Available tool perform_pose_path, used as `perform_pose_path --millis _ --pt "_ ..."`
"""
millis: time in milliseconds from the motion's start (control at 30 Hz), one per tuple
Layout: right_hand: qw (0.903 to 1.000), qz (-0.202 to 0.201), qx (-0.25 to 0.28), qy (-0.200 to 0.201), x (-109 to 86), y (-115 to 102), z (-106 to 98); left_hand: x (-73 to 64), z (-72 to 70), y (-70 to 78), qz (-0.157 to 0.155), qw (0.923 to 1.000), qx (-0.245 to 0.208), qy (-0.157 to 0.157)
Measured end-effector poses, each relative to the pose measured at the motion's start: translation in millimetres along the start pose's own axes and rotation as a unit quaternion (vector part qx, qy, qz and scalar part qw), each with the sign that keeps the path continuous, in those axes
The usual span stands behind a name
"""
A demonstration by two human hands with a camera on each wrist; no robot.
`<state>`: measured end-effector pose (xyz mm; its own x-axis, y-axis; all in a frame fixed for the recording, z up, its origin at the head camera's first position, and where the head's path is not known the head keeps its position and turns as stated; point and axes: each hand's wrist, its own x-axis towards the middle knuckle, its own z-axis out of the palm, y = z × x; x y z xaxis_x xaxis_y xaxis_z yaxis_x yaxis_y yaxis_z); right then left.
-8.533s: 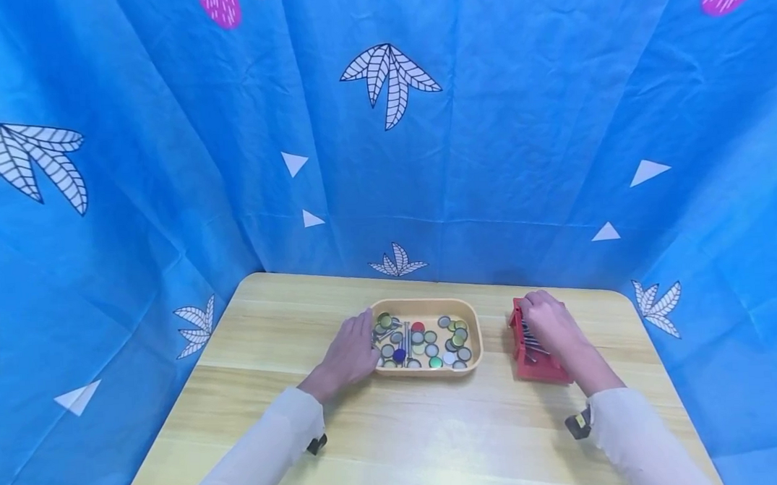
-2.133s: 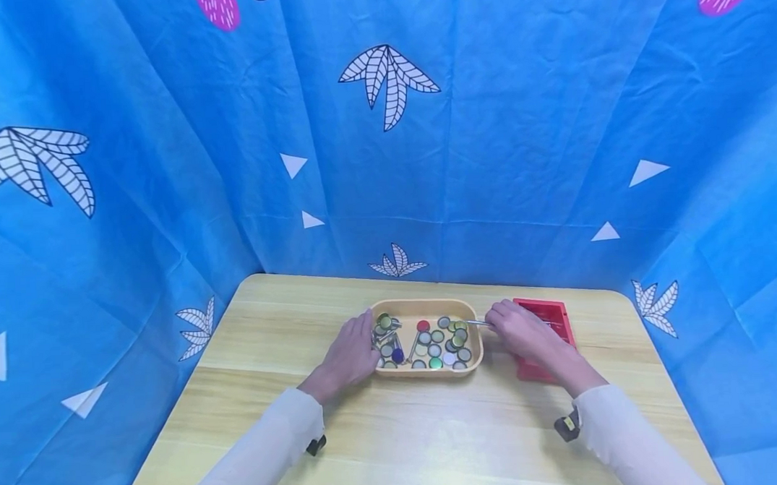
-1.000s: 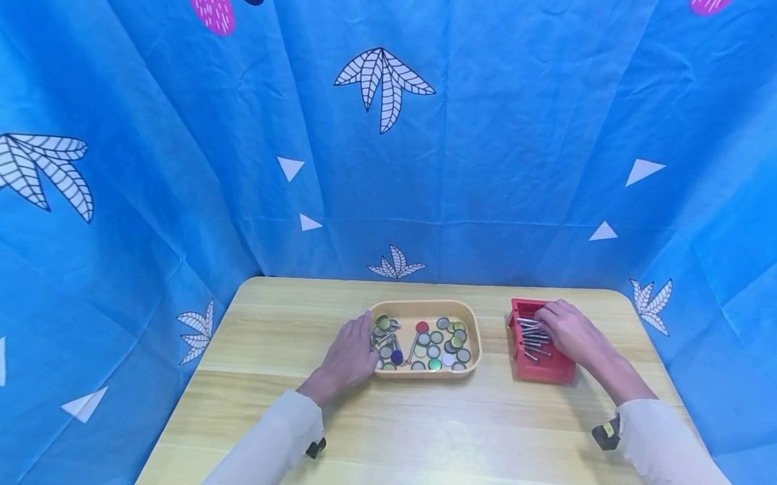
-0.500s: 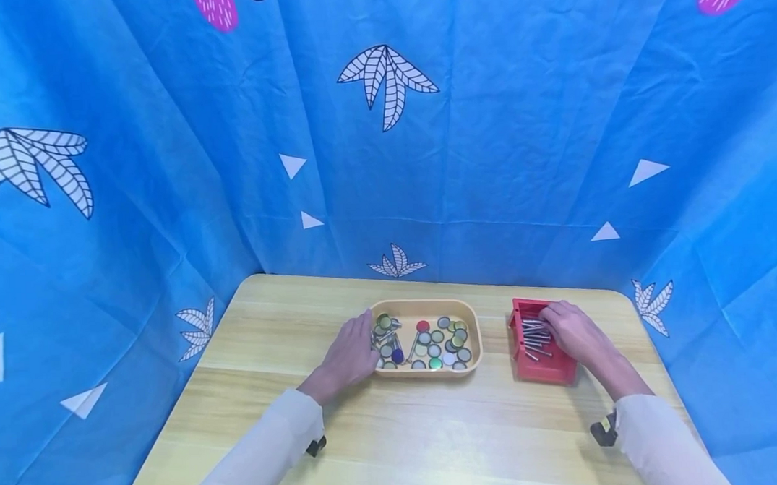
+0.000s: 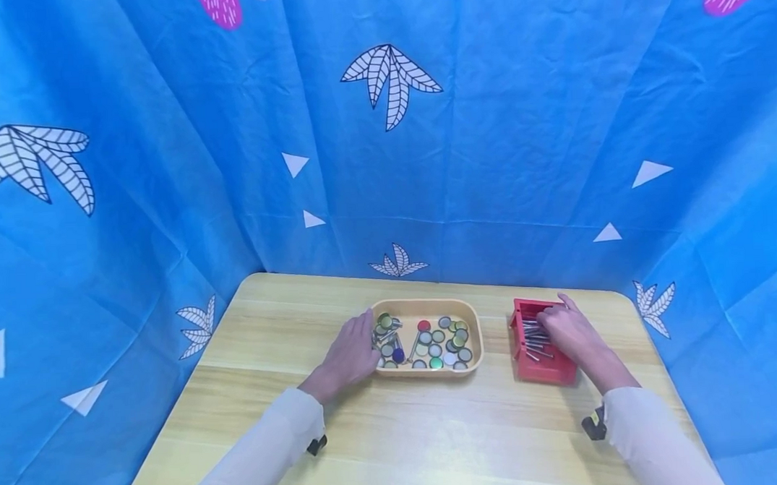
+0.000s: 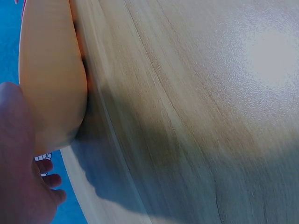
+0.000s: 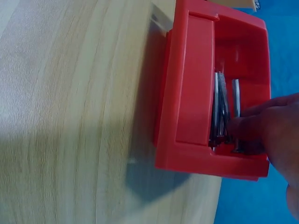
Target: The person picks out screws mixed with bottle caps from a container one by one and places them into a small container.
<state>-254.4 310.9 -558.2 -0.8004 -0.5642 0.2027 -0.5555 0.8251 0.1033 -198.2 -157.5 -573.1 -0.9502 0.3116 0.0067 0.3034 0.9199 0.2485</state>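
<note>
A tan tray (image 5: 433,374) holds many round bottle caps (image 5: 460,335) in silver, green, red and blue, with a few long screws (image 5: 415,347) among them. My left hand (image 5: 346,351) grips the tray's left end; in the left wrist view its thumb lies at the tray wall (image 6: 51,74). To the right stands a red bin (image 5: 547,371) with several metal screws (image 5: 534,341) lying in it. My right hand (image 5: 570,332) reaches down into this bin. In the right wrist view its thumb and finger meet at one screw (image 7: 236,95), whose lower part is partly covered.
Both containers stand on a light wooden table (image 5: 436,428), with a gap of bare wood between them. A blue patterned curtain (image 5: 521,157) hangs behind the table and along its sides. Dark wrist cameras (image 5: 594,424) sit at the sleeves.
Earlier my right hand brought a screw to the tray's right rim, then returned to the red bin. Since then its fingers have shifted slightly among the screws. My left hand has stayed put.
</note>
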Motion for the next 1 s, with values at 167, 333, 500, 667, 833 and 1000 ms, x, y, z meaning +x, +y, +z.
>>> perform_pose_path --millis 167,333,500,667,833,1000 --pt "0.9998 0.002 -0.013 -0.017 0.3 -1.3 1.3 1.0 0.8 0.1 0.003 1.0000 0.000 0.000" --pt "0.9996 -0.008 -0.017 -0.021 2.1 1.1 2.6 2.2 0.0 0.3 0.006 0.9999 0.010 0.003" --pt "0.9994 -0.020 -0.010 -0.027 2.8 1.6 1.7 1.2 -0.4 0.9 0.001 1.0000 0.006 0.001" --pt "0.9997 -0.019 -0.007 -0.016 5.3 0.4 -1.9 0.4 0.8 0.4 -0.001 1.0000 0.001 0.001" --pt "0.9997 -0.016 -0.016 0.010 12.5 -4.1 -11.4 0.3 1.3 -0.3 0.000 1.0000 0.005 0.000" --pt "0.9985 -0.022 -0.021 0.045 26.4 -19.5 -28.4 0.9 1.0 -0.2 0.002 1.0000 0.007 -0.002"
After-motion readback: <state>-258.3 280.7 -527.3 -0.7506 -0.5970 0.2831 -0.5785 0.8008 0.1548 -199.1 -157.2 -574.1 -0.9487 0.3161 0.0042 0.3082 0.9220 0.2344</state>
